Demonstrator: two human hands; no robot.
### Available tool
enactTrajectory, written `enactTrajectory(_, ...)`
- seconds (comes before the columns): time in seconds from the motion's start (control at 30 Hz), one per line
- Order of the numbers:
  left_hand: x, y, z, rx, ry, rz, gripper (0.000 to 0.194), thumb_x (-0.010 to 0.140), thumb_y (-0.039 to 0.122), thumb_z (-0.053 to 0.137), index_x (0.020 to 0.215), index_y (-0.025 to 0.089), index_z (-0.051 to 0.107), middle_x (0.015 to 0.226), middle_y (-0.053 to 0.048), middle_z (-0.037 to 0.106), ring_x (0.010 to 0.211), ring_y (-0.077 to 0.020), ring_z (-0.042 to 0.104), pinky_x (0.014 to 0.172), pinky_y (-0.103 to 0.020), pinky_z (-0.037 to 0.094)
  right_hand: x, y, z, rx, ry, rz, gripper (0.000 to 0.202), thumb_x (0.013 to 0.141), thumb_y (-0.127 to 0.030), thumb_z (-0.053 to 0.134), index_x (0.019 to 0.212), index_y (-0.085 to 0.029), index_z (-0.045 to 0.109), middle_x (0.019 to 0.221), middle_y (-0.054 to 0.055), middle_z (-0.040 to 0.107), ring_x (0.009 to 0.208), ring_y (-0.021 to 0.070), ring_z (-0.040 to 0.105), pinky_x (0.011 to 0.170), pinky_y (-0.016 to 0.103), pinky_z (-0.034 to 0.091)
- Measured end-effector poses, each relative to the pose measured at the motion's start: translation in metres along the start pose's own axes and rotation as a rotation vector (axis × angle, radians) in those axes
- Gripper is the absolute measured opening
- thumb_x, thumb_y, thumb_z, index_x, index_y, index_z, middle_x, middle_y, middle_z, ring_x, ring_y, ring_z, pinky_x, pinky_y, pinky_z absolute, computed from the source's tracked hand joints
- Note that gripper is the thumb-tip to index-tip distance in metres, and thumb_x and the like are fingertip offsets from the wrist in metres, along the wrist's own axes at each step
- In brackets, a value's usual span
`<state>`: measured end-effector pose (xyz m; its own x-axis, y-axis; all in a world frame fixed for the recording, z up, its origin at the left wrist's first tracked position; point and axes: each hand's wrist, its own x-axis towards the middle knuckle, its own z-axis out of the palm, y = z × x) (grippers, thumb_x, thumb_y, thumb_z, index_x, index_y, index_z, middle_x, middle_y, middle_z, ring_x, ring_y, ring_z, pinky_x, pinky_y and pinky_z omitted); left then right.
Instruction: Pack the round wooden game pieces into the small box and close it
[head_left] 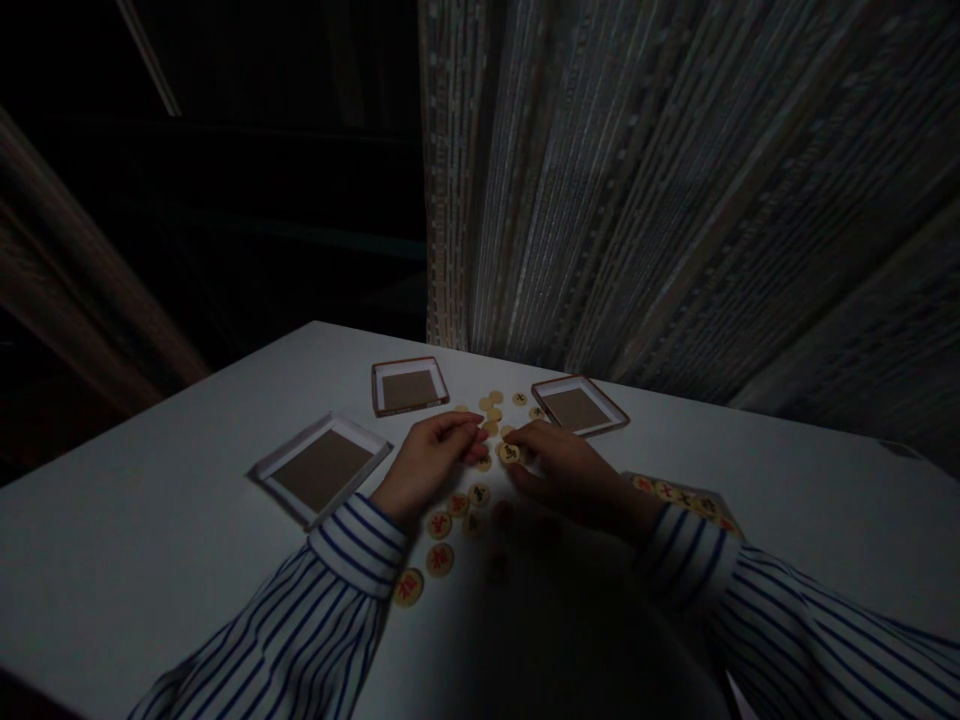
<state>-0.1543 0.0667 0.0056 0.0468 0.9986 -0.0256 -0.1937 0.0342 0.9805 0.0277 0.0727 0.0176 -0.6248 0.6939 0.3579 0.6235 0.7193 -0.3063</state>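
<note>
My right hand [556, 468] pinches a round wooden Chinese chess piece [509, 454] with a black character, its face turned towards me. Close beside it on the left, my left hand [435, 458] has its fingers curled together; whether anything is inside them is hidden. Several pale discs [493, 414] lie just beyond my fingertips, some overlapping. Nearer to me, black-marked pieces [478, 495] and red-marked pieces [440, 559] trail along the inner side of my left forearm. A few dark pieces in the shadow below my right hand are hard to make out.
Three shallow boxes stand on the white table [187, 480]: a grey-white one [379, 455] at left, a red-edged one [411, 411] behind it, another [616, 418] at back right. Behind my right wrist, a box of pieces [686, 498] is partly covered. A string curtain [570, 200] hangs behind.
</note>
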Motion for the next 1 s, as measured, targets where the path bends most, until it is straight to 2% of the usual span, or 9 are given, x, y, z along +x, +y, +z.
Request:
enactTrajectory(0.13,0.004,0.004,-0.006,0.086,0.163,0.089,0.027,0.072,0.030,0.060,0.091,0.011,0.062,0.076,-0.004,0.066,0.064,-0.0114,0.060,0.066,-0.026,0.047,0.000,0.000,0.001,-0.051,-0.078,0.070,0.025,0.078,-0.025,0.053,0.099,-0.013,0.060,0.085,0.007,0.061,0.074,0.0156,0.055,0.067,0.027,0.041)
enactTrajectory(0.3,0.006,0.000,-0.012,0.286,0.249,0.206,0.030,0.073,0.034,0.057,0.093,0.012,0.063,0.077,-0.004,0.067,0.073,-0.0158,0.061,0.072,-0.028,0.046,0.003,0.000,0.004,-0.109,-0.176,0.106,0.025,0.078,-0.030,0.054,0.096,-0.015,0.061,0.088,0.008,0.061,0.077,0.0170,0.056,0.068,0.027,0.040)
enactTrajectory(0.53,0.008,-0.008,-0.016,0.428,0.252,0.279,0.032,0.075,0.038,0.055,0.095,0.016,0.065,0.087,-0.006,0.068,0.082,-0.0192,0.061,0.078,-0.030,0.045,0.010,-0.003,0.008,-0.148,-0.298,0.143,0.021,0.077,-0.031,0.053,0.088,-0.017,0.064,0.089,0.009,0.062,0.080,0.0193,0.057,0.069,0.028,0.039)
enactTrajectory(0.83,0.007,-0.009,-0.014,0.492,0.245,0.306,0.028,0.075,0.037,0.054,0.092,0.016,0.065,0.086,-0.005,0.068,0.080,-0.0186,0.061,0.075,-0.028,0.045,0.012,-0.003,0.012,-0.155,-0.330,0.128,0.024,0.077,-0.036,0.055,0.090,-0.019,0.065,0.089,0.008,0.062,0.080,0.0194,0.057,0.067,0.027,0.039)
enactTrajectory(1.0,0.006,-0.010,-0.014,0.521,0.214,0.317,0.029,0.076,0.037,0.053,0.093,0.017,0.065,0.087,-0.005,0.068,0.081,-0.0189,0.061,0.075,-0.028,0.045,0.011,-0.003,0.007,-0.145,-0.328,0.137,0.028,0.076,-0.037,0.056,0.093,-0.018,0.065,0.090,0.009,0.062,0.080,0.0200,0.057,0.068,0.028,0.040)
